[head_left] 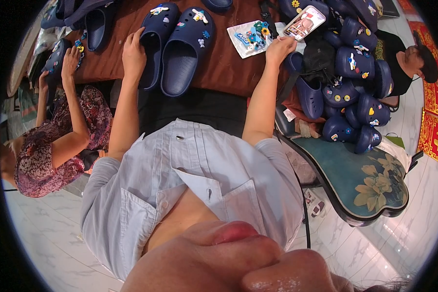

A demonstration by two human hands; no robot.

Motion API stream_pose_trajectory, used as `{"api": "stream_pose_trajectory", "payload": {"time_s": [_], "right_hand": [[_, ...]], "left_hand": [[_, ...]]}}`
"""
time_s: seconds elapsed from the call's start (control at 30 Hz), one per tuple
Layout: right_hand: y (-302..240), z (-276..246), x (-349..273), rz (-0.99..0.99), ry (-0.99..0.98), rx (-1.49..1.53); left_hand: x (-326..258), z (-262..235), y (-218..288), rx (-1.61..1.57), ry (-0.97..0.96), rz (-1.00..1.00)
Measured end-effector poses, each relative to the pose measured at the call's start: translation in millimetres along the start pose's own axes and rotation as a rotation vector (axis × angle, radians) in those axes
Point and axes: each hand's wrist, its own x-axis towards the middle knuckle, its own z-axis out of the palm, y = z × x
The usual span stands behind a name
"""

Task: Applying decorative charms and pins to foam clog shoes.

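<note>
Two navy clogs with white character charms lie side by side in front of me. My left hand [134,52] has its fingers bent against the outer side of the left clog [153,46]. The right clog [187,56] stands beside it, untouched. My right hand [281,50] reaches forward to the lower end of a lit phone [305,23], its fingers curled there and partly hidden. Just left of that hand lies a clear packet [250,38] with blue, yellow and green charms on it.
A brown cloth [107,65] covers the table. Decorated navy clogs [355,63] pile up on the right, around a black bag [319,58]. A flowered teal chair seat [360,175] stands below them. At left, another person's hands [70,61] work on a clog [57,57]. Another person [399,61] is at far right.
</note>
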Motion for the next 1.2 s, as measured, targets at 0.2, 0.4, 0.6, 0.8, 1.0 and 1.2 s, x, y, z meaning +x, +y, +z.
{"api": "stream_pose_trajectory", "payload": {"time_s": [0.2,0.4,0.6,0.8,1.0,1.2], "right_hand": [[-7,-4,-1,0.058,-0.035,0.100],[-1,-4,-2,0.025,0.003,0.048],[-1,-3,-2,0.017,0.026,0.054],[-5,-8,-3,0.007,0.063,0.145],[-6,-10,-2,-0.022,0.043,0.151],[-4,-8,4,-0.115,0.104,0.058]], "left_hand": [[-2,-2,1,-0.023,-0.006,-0.034],[-1,-1,4,-0.023,0.005,-0.024],[-2,-1,1,0.002,0.012,0.000],[-2,-1,3,0.015,0.009,-0.023],[-2,3,-3,0.002,0.010,0.000],[-3,2,-3,0.016,0.020,0.025]]}}
